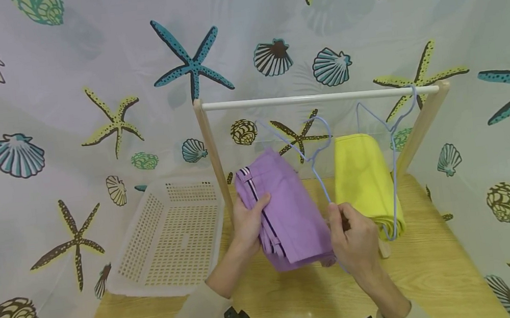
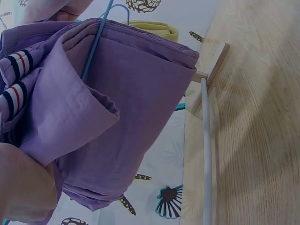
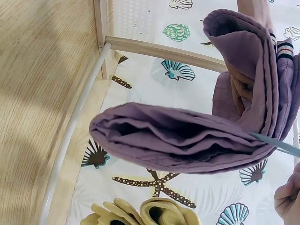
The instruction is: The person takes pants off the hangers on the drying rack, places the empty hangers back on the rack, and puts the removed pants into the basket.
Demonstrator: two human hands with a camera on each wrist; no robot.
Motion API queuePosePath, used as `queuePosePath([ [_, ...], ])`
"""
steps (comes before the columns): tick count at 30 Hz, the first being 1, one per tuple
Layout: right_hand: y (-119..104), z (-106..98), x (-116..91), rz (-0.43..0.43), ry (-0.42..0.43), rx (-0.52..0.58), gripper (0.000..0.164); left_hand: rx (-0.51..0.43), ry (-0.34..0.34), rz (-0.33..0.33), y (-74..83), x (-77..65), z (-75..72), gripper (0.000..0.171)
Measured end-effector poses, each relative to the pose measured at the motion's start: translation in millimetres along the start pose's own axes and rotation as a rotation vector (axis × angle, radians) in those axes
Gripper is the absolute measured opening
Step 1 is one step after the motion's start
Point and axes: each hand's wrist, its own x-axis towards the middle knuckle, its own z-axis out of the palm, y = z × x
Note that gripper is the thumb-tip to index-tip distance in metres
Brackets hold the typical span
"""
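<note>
Holding, left fingers: the left hand [image 1: 248,222] is curled round the side edge of a folded lavender-purple cloth garment [image 1: 289,204], thumb flat on the front, the rest of the fingers behind.
Pinching, right fingers: the right hand [image 1: 355,236], closed to a pinch, has hold of one side of a thin pale-blue wire hanger [image 1: 309,159].
Purple garment and right fingers: the garment lies directly to their left, its lower corner just beside them; the left hand is the nearer one, touching it. This relation looks the decisive one.
Garment's long axis: slanting from far left to near right, above the wooden surface [image 1: 287,304].
Hanger's hook: up and below the white rod rail [image 1: 295,100], apart from it.
Yellow neighbour: a folded bright-yellow cloth [image 1: 362,177] hangs on a second blue hanger [image 1: 394,166] at the rail's right end.
Left-wrist view only: the wire crosses the purple front and disappears behind a turned-over flap; the striped trim [image 2: 18,65] shows a red line.
Right-wrist view only: the garment's nested layers end-on, with left fingers tucked beneath a fold. How far the wire runs inside, I cannot tell.
</note>
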Motion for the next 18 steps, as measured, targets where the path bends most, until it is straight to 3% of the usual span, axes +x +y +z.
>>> queuePosePath([
  [9,4.5,2.1,-3.5,0.031,-0.040,-0.021,0.028,-0.060,-0.027,-0.026,3.1,4.1,-0.3,0.044],
  [18,9.0,3.2,-8.1,0.022,-0.031,-0.049,0.030,-0.074,-0.006,-0.074,12.0,6.7,1.0,0.040],
])
